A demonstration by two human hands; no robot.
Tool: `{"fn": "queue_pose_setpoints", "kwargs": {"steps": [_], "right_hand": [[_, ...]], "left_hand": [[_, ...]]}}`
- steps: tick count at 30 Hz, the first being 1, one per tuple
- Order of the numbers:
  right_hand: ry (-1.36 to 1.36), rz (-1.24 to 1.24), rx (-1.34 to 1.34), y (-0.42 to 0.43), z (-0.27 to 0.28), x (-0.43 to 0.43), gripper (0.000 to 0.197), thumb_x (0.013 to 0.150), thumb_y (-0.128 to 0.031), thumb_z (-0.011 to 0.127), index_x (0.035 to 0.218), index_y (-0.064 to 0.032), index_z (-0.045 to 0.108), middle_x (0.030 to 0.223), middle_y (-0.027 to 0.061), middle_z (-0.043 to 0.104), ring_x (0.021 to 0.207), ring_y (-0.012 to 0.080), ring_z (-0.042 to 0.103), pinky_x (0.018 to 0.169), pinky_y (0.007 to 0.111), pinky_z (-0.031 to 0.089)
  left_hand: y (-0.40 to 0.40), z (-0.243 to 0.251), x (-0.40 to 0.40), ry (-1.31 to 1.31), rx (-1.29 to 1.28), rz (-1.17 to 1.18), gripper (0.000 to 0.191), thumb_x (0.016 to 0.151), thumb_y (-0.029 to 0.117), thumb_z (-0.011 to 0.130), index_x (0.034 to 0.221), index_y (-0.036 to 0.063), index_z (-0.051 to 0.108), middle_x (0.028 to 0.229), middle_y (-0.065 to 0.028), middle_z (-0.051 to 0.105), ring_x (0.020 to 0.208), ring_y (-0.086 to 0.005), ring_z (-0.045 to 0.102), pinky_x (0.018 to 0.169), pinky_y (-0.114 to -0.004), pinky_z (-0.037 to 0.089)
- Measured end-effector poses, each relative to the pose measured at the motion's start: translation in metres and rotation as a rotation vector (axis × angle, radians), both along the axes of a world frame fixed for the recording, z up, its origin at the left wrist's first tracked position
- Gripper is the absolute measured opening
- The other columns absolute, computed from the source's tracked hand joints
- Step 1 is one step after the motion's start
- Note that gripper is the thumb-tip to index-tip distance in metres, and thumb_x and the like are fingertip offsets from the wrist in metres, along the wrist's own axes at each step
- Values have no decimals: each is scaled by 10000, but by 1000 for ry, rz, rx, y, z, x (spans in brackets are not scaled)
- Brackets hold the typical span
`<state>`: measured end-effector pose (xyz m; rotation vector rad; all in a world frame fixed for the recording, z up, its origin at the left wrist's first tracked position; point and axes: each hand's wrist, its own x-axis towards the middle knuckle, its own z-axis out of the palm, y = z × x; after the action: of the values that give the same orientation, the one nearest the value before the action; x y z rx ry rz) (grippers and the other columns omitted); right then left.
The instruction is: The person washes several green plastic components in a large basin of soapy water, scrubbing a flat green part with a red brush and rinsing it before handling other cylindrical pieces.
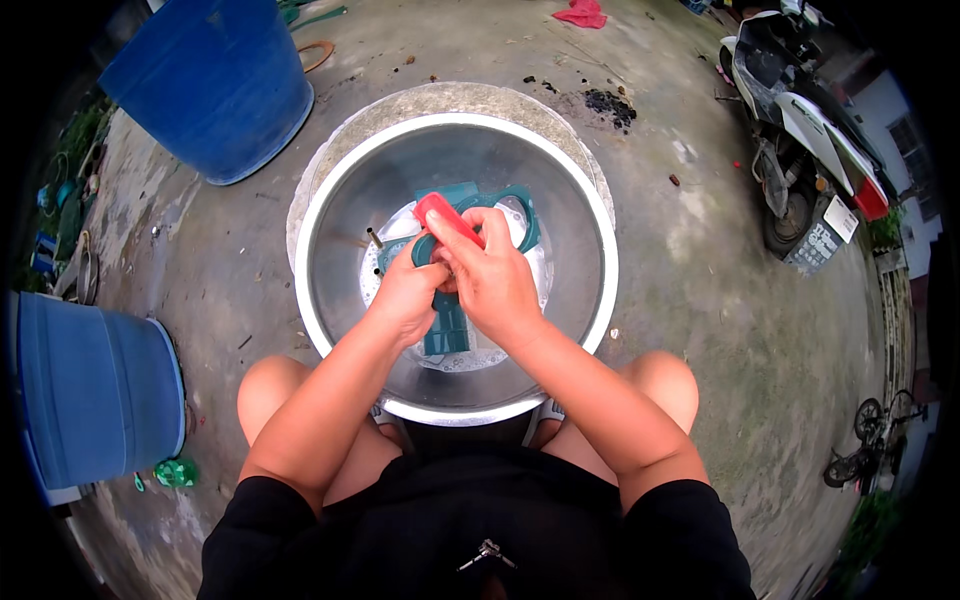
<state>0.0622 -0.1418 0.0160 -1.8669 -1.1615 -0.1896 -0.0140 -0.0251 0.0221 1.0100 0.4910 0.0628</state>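
A wide stainless steel basin [577, 330] stands between my knees with soapy water [487, 356] in its bottom. My right hand [499, 277] grips a red plastic object [436, 210], perhaps a brush handle; its lower end is hidden by my fingers. Close against it, my left hand [405, 296] holds a green plastic part with a ring [422, 250]. Other green plastic pieces lie in the water: a curved one [529, 217] beyond my right hand and a blocky one [448, 334] below my hands. A short metal tube [374, 238] sticks up left of my left hand.
The basin rests on a round concrete slab [450, 97]. Large blue tubs [217, 90] stand at the far left and near left. A motorbike [810, 135] is parked right, with a bicycle [870, 442] farther down. A green plastic bottle [175, 472] lies by the nearer tub.
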Motion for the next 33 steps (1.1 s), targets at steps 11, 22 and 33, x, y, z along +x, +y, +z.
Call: {"fn": "queue_pose_setpoints", "kwargs": {"steps": [11,22,33], "right_hand": [[159,36,49,-4,-7,13,416,888,-44,658,1276,-193,665,1091,138,549,829,324,660,680,392,548],[229,-135,-14,-6,-1,44,383,908,-86,679,1260,-238,688,974,122,539,809,303,628,681,400,530],[257,115,38,-16,13,-5,326,936,-80,645,1234,-199,701,992,145,560,781,308,635,685,403,526]], "left_hand": [[-7,-3,-2,21,1,2,744,864,-130,434,1565,51,261,1523,-170,418,1393,-280,452,1081,-396,414],[-5,-28,4,-223,291,90,489,952,-52,491,1436,14,471,1282,-141,622,1180,-234,612,986,-358,492],[0,-25,-2,-106,1187,111,319,947,88,637,1255,9,620,1094,-271,677,1017,-432,658,843,-416,525]]}}
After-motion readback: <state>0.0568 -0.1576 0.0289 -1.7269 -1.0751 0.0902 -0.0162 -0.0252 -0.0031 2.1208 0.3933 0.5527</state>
